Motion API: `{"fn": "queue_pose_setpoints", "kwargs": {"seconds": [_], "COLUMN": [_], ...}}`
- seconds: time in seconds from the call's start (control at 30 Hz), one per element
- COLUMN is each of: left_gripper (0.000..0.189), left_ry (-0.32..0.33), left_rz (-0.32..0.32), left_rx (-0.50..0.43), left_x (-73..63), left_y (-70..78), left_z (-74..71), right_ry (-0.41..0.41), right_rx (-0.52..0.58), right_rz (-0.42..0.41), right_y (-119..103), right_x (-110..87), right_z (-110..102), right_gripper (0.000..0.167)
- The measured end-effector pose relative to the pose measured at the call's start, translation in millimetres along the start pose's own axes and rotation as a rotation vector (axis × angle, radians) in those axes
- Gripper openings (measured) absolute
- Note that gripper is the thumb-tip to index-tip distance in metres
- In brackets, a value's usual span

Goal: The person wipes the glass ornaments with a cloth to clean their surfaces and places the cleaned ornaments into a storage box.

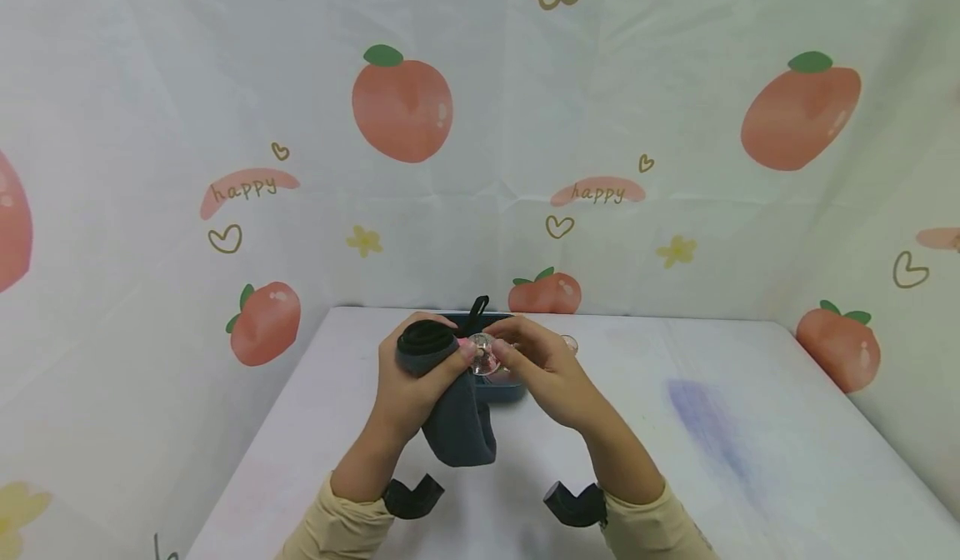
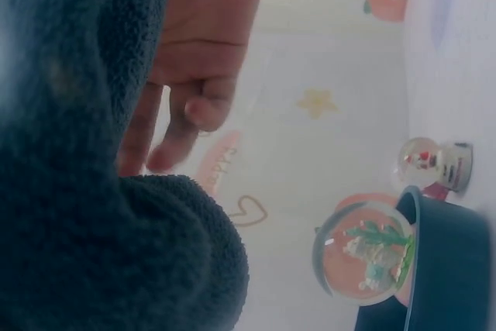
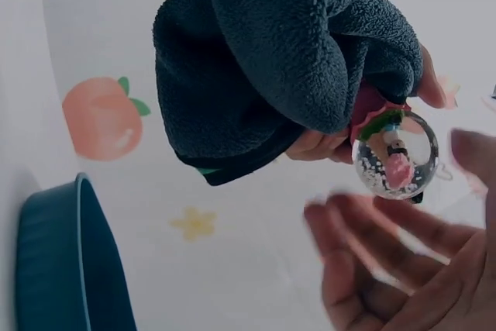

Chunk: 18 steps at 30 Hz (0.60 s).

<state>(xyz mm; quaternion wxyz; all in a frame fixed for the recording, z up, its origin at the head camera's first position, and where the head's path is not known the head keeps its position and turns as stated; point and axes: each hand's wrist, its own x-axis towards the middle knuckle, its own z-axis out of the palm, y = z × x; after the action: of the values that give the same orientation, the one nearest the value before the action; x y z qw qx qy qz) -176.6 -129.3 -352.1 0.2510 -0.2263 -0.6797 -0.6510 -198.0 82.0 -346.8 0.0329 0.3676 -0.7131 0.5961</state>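
Observation:
In the head view my left hand [image 1: 408,377] grips a dark blue-grey towel [image 1: 461,431] together with a snow globe [image 1: 483,354]. The towel is bunched around the globe's pink base and hangs below the hand. Through the clear ball in the right wrist view, a small pink figure and white flakes show in the snow globe [image 3: 397,156]. My right hand [image 1: 551,368] is close beside the ball, its fingers loosely spread in the right wrist view and holding nothing. Towel folds hide most of my left hand there.
Behind the hands a blue tray [image 1: 498,393] stands on the white table [image 1: 630,443]. Another snow globe [image 2: 368,257] with a green plant inside shows at the tray's rim. A smaller snow globe [image 2: 438,164] stands on the table beside the tray.

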Motion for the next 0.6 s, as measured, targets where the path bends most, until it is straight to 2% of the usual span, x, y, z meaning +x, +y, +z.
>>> {"fn": "queue_pose_setpoints", "kwargs": {"seconds": [0.07, 0.27, 0.33, 0.4, 0.6], "left_gripper": [0.023, 0.023, 0.023, 0.023, 0.023], "left_ry": [0.002, 0.007, 0.01, 0.012, 0.006], "left_rz": [0.003, 0.0, -0.008, -0.013, 0.001], "left_rx": [-0.003, -0.012, -0.014, -0.014, -0.016], "left_x": [-0.1, 0.1, 0.0, 0.0, -0.5], "left_y": [-0.5, -0.7, -0.9, -0.8, 0.6], "left_z": [-0.5, -2.0, -2.3, -2.2, -0.1], "right_ry": [-0.029, 0.023, 0.038, 0.04, 0.034], "right_rx": [0.036, -0.069, -0.085, -0.089, -0.012], "right_rz": [0.015, -0.143, -0.165, -0.15, -0.022], "right_y": [0.7, 0.8, -0.1, -0.4, -1.0], "right_x": [0.1, -0.3, -0.2, -0.2, -0.1], "right_z": [0.2, 0.3, 0.4, 0.4, 1.2], "right_gripper": [0.025, 0.043, 0.046, 0.045, 0.036]}}
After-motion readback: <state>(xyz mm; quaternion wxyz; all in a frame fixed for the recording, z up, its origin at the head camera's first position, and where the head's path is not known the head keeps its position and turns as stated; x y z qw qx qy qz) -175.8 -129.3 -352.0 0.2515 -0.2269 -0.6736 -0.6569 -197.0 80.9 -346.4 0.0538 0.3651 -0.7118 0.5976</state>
